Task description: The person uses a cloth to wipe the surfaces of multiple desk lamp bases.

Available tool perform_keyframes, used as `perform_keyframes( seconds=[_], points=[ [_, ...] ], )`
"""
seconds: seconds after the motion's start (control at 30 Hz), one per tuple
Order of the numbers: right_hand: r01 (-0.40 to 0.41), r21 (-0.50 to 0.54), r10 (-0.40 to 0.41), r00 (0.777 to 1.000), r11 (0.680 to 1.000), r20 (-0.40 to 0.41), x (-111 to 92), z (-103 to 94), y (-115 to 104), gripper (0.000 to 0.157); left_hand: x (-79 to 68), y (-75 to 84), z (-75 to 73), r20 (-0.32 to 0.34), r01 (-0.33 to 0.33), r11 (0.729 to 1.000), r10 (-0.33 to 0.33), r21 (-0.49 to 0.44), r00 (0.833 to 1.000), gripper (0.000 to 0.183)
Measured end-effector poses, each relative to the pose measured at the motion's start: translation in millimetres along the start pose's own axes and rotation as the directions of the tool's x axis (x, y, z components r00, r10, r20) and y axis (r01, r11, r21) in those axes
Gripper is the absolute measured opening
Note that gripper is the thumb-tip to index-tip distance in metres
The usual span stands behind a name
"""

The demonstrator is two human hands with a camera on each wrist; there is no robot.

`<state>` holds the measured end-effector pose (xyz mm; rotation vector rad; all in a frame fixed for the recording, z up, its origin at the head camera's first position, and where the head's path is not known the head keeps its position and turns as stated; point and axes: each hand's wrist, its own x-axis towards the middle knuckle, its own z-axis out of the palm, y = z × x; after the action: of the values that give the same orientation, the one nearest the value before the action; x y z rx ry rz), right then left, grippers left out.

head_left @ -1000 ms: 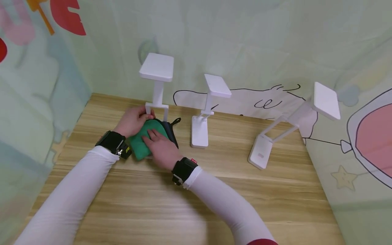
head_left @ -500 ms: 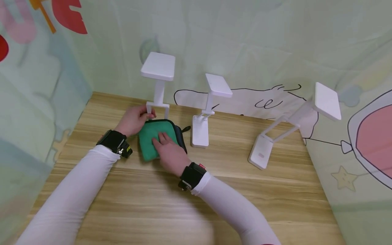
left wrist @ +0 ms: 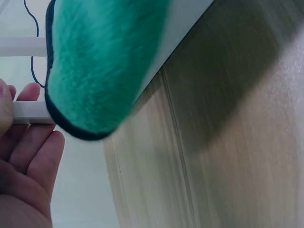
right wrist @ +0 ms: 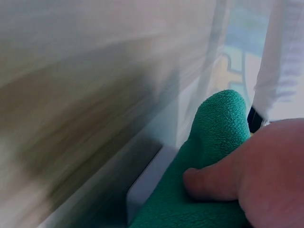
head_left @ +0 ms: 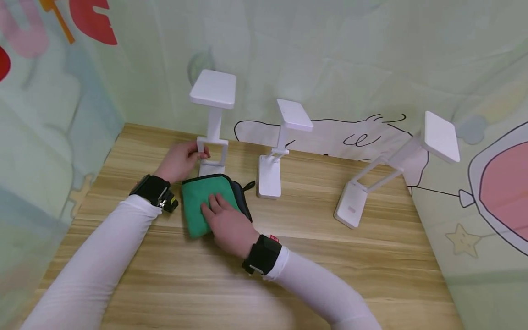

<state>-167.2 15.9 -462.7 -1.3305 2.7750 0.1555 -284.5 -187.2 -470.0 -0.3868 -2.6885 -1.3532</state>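
A white desk lamp (head_left: 213, 90) stands at the back left of the wooden table. My left hand (head_left: 178, 161) pinches one of the thin bars of its stand, thumb and fingers around it in the left wrist view. A green plush cleaning cloth (head_left: 197, 211) with black edging, a dark grey underside and a small loop covers most of the lamp's base (head_left: 211, 170). My right hand (head_left: 231, 223) presses on the cloth with its fingers extended. In the right wrist view its thumb (right wrist: 209, 183) lies against the cloth, and a white corner of the base shows below.
Two more white desk lamps stand along the back: a smaller-looking one (head_left: 269, 178) just right of the cloth, and another (head_left: 351, 204) farther right with its head tilted. A printed fabric backdrop (head_left: 354, 68) encloses the table's back and sides.
My right hand and the cloth have slid right, then down toward the table's front, uncovering the back part of the lamp's base. The left hand stays on the stand.
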Motion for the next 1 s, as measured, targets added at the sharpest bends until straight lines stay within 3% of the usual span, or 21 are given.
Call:
perform_keyframes(
  seconds=[0.2,0.57,0.8,1.0],
  points=[
    [0.051,-0.039,-0.053,0.998,0.998,-0.033,4,-2.1,-9,0.053,-0.3,-0.4,-1.1,-0.003,-0.004,1.0,0.004,0.015,1.0,0.009],
    [0.066,0.039,-0.063,0.996,0.997,-0.056,36,4.1,2,0.059,0.0,-6.8,-2.1,-0.006,-0.047,0.999,0.047,0.027,0.999,0.009],
    [-0.035,0.121,0.039,0.999,0.992,-0.032,56,7.4,18,0.061,0.5,-6.2,-1.9,-0.003,-0.045,0.999,0.045,0.027,0.999,0.009],
    [-0.076,0.168,0.081,0.997,0.983,-0.021,58,7.4,27,0.068,1.2,-4.1,-1.5,0.006,-0.036,0.999,0.036,0.029,0.999,0.009]
  ],
)
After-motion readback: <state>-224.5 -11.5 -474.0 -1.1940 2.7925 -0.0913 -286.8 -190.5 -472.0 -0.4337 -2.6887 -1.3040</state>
